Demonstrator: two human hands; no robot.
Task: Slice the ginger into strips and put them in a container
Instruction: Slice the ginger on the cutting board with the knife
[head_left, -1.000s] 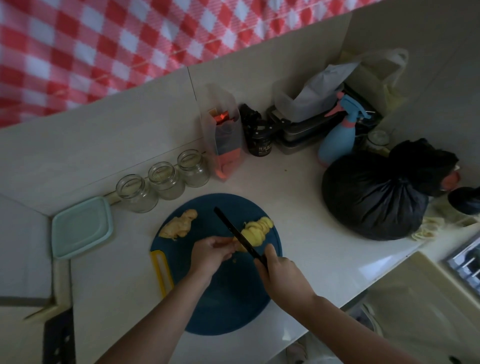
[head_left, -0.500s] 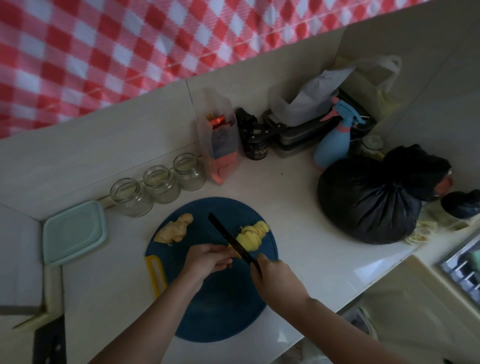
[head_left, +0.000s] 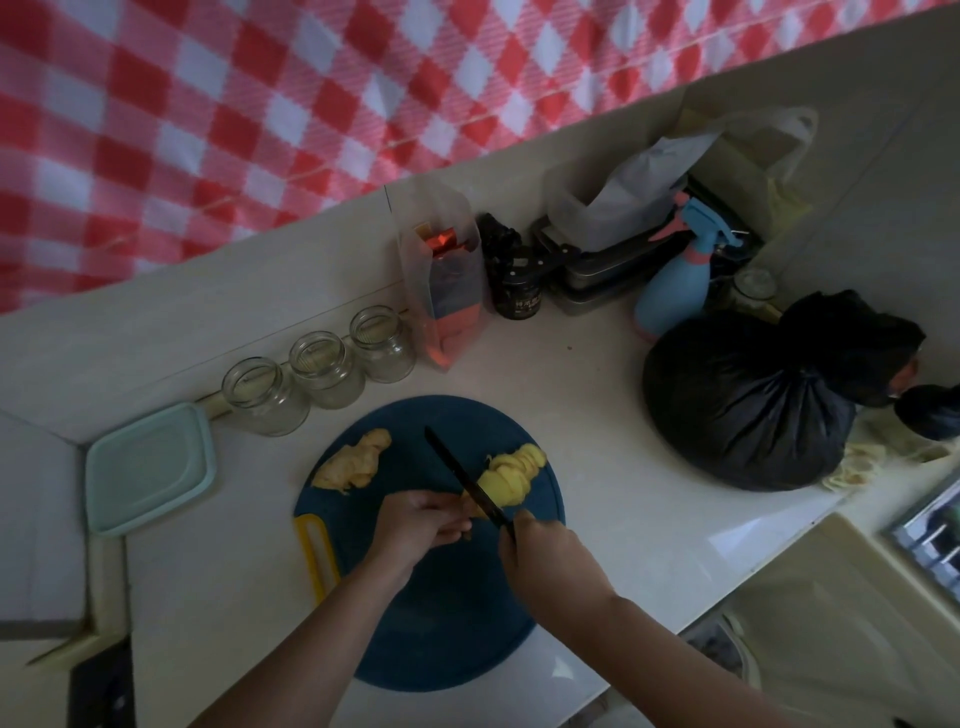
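A round blue cutting board (head_left: 441, 623) lies on the pale counter. My right hand (head_left: 550, 558) grips the handle of a black knife (head_left: 462, 480), whose blade slants up and left across the board. My left hand (head_left: 423, 525) pinches a small piece of ginger against the blade; the piece is mostly hidden by my fingers. Just right of the blade lies a pile of yellow ginger slices (head_left: 511, 473). A peeled ginger chunk (head_left: 353, 460) sits at the board's upper left. A mint-green lidded container (head_left: 148, 467) rests left of the board.
Three glass jars (head_left: 322, 371) line the wall behind the board. A black tied bag (head_left: 753, 410), a blue spray bottle (head_left: 675, 280), a dark jar (head_left: 517, 288) and a clear packet (head_left: 447, 291) crowd the back right. A yellow peeler (head_left: 314, 551) lies at the board's left edge.
The knife and both hands stay at the same spot on the board, with small cutting motions. The view has tilted slightly, so everything sits a little lower in frame.
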